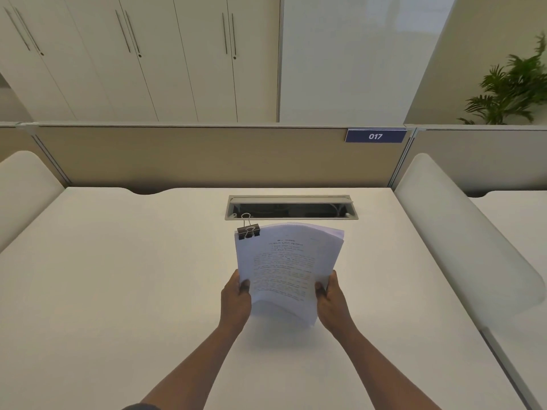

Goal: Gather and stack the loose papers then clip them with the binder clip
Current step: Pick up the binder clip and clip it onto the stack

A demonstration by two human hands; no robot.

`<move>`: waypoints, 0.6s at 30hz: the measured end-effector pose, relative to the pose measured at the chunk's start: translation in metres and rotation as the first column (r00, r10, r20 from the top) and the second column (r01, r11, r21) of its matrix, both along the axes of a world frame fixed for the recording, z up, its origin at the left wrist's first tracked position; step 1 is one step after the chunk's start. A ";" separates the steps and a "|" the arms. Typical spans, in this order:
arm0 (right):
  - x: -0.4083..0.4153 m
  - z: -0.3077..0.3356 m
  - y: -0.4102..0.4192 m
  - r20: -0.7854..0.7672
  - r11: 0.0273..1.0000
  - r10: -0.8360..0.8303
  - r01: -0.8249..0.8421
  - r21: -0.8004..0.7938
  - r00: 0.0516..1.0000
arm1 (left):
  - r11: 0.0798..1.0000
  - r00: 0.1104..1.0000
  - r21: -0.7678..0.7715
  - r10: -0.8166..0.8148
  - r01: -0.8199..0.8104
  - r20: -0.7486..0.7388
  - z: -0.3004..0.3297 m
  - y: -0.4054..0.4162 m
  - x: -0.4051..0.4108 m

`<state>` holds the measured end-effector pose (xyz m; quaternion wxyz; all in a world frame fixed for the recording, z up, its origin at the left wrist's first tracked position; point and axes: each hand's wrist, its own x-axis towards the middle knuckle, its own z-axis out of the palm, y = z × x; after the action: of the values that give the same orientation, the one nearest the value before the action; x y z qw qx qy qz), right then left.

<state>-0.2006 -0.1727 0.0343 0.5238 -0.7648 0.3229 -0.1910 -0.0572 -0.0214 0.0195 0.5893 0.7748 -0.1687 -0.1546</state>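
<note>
At the centre of the frame, a stack of white printed paper sheets (288, 264) is held up above the wide white table (118, 276), tilted so the printed face looks toward the camera. The left hand (236, 300) grips the lower left edge of the stack, thumb on the front face and fingers curled behind it. The right hand (331, 303) grips the lower right edge the same way, thumb pressed on the front page. The sheets bow slightly between the two hands, and their right edges fan out a little at the upper right corner.

A black metal binder clip with silver wire handles (248, 229) is clamped on the upper left corner of the stack; one handle stands up above the paper edge and the other lies flat against the front page.

Just behind the stack, in the upper middle of the table, a grey rectangular cable hatch (291, 207) sits recessed in the surface with its lid tipped open. A beige partition panel (192, 155) runs along the far edge of the table, and a blue number plate reading 017 (375, 136) hangs on it toward the right. White cabinet doors with long thin handles (133, 54) fill the upper left of the frame, and a green leafy plant (512, 87) shows at the upper right.
</note>
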 end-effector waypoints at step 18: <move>0.022 0.005 -0.013 -0.095 0.982 -0.163 0.171 0.082 0.982 | 0.993 0.944 -0.055 -0.118 0.106 -0.307 0.006 0.001 0.021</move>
<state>-0.1785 -0.1858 0.0390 0.5251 -0.7183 0.4168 -0.1858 -0.0359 -0.0203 0.0257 0.6133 0.7189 -0.1208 -0.3041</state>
